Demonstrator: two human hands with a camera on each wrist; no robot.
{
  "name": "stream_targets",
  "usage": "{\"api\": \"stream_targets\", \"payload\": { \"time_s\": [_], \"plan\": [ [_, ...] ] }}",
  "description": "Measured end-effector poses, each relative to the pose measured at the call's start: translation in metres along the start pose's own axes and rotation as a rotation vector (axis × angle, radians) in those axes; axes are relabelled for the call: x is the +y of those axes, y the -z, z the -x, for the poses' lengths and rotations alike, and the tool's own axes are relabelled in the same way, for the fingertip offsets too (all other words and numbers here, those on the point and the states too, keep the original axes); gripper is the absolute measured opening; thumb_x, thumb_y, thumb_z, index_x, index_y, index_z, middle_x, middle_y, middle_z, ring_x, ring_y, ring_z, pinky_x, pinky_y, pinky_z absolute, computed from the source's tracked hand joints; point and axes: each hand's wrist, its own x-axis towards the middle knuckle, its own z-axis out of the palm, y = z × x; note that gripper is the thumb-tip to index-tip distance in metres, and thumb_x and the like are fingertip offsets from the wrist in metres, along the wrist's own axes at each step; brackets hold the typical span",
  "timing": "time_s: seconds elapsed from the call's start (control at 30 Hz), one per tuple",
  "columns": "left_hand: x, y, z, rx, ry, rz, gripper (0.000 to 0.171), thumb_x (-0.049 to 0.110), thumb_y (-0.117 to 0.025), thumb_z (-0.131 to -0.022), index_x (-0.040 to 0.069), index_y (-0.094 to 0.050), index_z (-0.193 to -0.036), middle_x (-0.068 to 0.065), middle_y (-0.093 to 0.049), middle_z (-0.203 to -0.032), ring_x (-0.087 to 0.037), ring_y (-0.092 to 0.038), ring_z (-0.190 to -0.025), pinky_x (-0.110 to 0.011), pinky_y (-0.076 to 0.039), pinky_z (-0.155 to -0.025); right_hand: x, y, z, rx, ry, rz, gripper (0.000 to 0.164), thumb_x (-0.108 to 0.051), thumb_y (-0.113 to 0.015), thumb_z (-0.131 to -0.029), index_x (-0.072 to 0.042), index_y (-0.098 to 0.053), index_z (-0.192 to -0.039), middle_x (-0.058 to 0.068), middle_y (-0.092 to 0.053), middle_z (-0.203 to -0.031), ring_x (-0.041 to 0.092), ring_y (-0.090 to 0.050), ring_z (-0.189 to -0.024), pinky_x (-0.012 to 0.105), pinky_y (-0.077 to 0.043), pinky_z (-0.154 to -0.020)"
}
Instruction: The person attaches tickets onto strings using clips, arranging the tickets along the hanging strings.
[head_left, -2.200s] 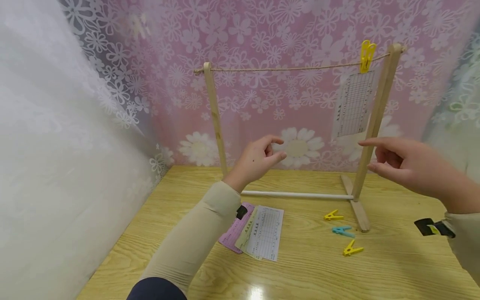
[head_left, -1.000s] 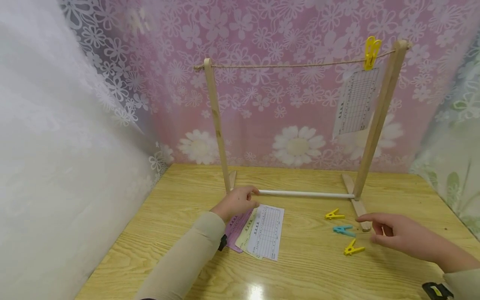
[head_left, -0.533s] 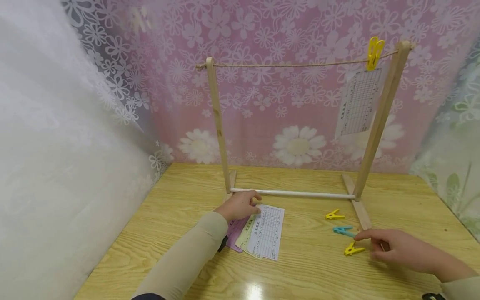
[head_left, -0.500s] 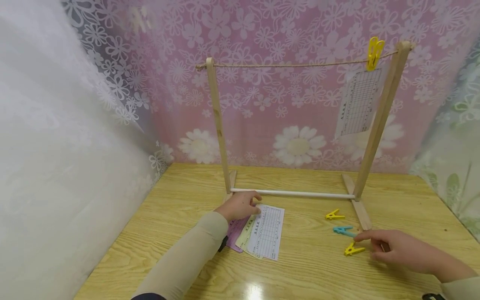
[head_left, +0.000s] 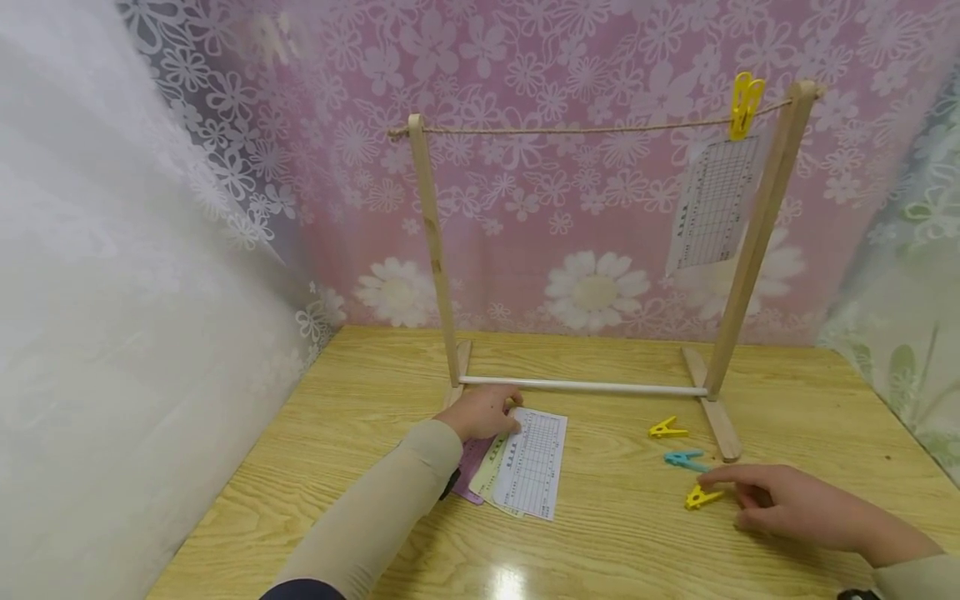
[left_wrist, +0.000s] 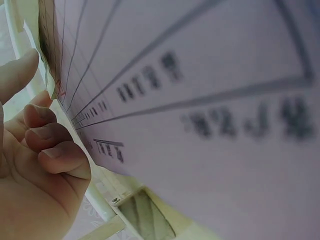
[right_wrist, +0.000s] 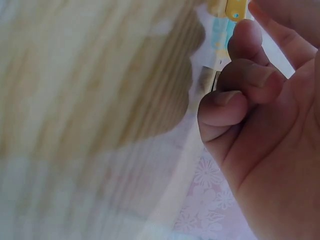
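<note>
In the head view, a fan of printed slips lies on the table: a white slip [head_left: 535, 467] on top, a yellow slip [head_left: 489, 477] and a pink slip [head_left: 472, 462] beneath. My left hand [head_left: 483, 412] is over their upper end, thumb and index finger apart at the white slip's corner. The pink slip [left_wrist: 200, 100] fills most of the left wrist view. My right hand [head_left: 795, 508] hovers low beside a yellow clothespin [head_left: 699, 497], index fingertip over its end and thumb apart from it. A blue clothespin [head_left: 684, 459] and another yellow clothespin [head_left: 667, 428] lie just beyond.
Behind stands a wooden frame [head_left: 765, 225] with a rope [head_left: 570, 131] along its top and a white rod [head_left: 585, 385] low down. A yellow clothespin [head_left: 744, 107] holds a printed slip [head_left: 712, 204] at the rope's right end. Floral curtains surround the table [head_left: 600, 550].
Both hands have come down from mid-air to the table. The left has reached the slips' upper end. The right has moved to the nearest yellow clothespin. The slips and clothespins lie unchanged.
</note>
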Motion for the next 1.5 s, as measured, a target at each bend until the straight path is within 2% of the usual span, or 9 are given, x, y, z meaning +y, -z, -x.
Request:
{"api": "stream_targets", "payload": {
  "time_s": [0.13, 0.37, 0.6, 0.73, 0.83, 1.07, 1.3, 1.5],
  "plan": [
    [0.0011, -0.0012, 0.0009, 0.003, 0.01, -0.018, 0.041, 0.03, -0.077, -0.092, 0.022, -0.063, -0.129, 0.007, -0.061, -0.087, -0.012, -0.055, -0.077, -0.03, -0.046, -0.068, -0.0011, 0.0007, -0.0027, 0.001, -0.02, 0.023, 0.044, -0.021, -0.064, -0.102, -0.014, -0.056, -0.144, -0.011, -0.052, -0.079, 0.003, -0.044, -0.063, 0.03, -0.036, -0.051],
    [0.005, -0.0015, 0.0035, -0.008, 0.017, -0.024, 0.034, 0.028, -0.075, -0.094, 0.021, -0.063, -0.125, 0.006, -0.063, -0.09, -0.013, -0.056, -0.075, -0.032, -0.047, -0.066, 0.0018, 0.0005, -0.0058, 0.013, 0.006, 0.052, 0.037, -0.018, -0.063, -0.102, -0.014, -0.058, -0.139, -0.011, -0.052, -0.081, 0.003, -0.044, -0.063, 0.03, -0.035, -0.052],
    [0.0048, -0.0005, 0.0046, -0.002, -0.001, -0.042, 0.027, 0.025, -0.076, -0.093, 0.019, -0.063, -0.116, 0.006, -0.06, -0.085, -0.013, -0.054, -0.072, -0.031, -0.045, -0.064, -0.0011, -0.0006, -0.0074, 0.035, -0.051, 0.084, 0.038, -0.023, -0.065, -0.101, -0.013, -0.056, -0.137, -0.009, -0.051, -0.081, 0.004, -0.046, -0.064, 0.029, -0.036, -0.053],
    [0.0047, -0.0015, 0.0031, 0.009, -0.024, -0.108, 0.017, 0.027, -0.076, -0.093, 0.018, -0.064, -0.102, 0.005, -0.059, -0.081, -0.013, -0.053, -0.073, -0.032, -0.044, -0.067, -0.0034, -0.0006, -0.0073, 0.046, -0.055, 0.095, 0.034, -0.024, -0.066, -0.1, -0.015, -0.058, -0.132, -0.009, -0.05, -0.079, 0.003, -0.044, -0.062, 0.029, -0.035, -0.052],
    [0.0043, -0.0023, 0.0024, 0.011, -0.031, -0.136, 0.018, 0.028, -0.076, -0.094, 0.019, -0.061, -0.089, 0.004, -0.058, -0.079, -0.013, -0.052, -0.071, -0.032, -0.043, -0.066, -0.0025, -0.0002, -0.0069, 0.054, -0.07, 0.105, 0.034, -0.025, -0.066, -0.1, -0.015, -0.057, -0.131, -0.008, -0.049, -0.079, 0.003, -0.042, -0.061, 0.029, -0.035, -0.051],
    [0.0046, -0.0016, 0.0036, 0.026, -0.027, -0.107, 0.019, 0.028, -0.07, -0.097, 0.019, -0.059, -0.084, 0.003, -0.055, -0.074, -0.012, -0.048, -0.063, -0.03, -0.04, -0.058, 0.0003, 0.0021, -0.0051, 0.067, -0.15, 0.146, 0.04, -0.03, -0.069, -0.098, -0.012, -0.058, -0.132, -0.005, -0.049, -0.077, 0.005, -0.04, -0.059, 0.03, -0.033, -0.052],
    [0.0069, 0.0001, 0.0065, 0.058, -0.032, -0.026, 0.025, 0.029, -0.067, -0.099, 0.017, -0.057, -0.079, 0.001, -0.049, -0.068, -0.012, -0.045, -0.054, -0.029, -0.038, -0.048, 0.0024, 0.0021, -0.0043, 0.076, -0.157, 0.225, 0.047, -0.037, -0.069, -0.097, -0.013, -0.061, -0.137, -0.01, -0.047, -0.073, 0.003, -0.038, -0.058, 0.029, -0.032, -0.052],
    [0.006, 0.0026, 0.0075, 0.04, -0.035, 0.053, 0.02, 0.03, -0.064, -0.101, 0.018, -0.065, -0.086, 0.001, -0.052, -0.068, -0.011, -0.042, -0.049, -0.028, -0.037, -0.044, 0.0014, 0.0024, -0.0042, 0.095, -0.2, 0.325, 0.045, -0.04, -0.069, -0.096, -0.016, -0.066, -0.134, -0.013, -0.047, -0.071, 0.002, -0.038, -0.057, 0.028, -0.031, -0.052]
  ]
}}
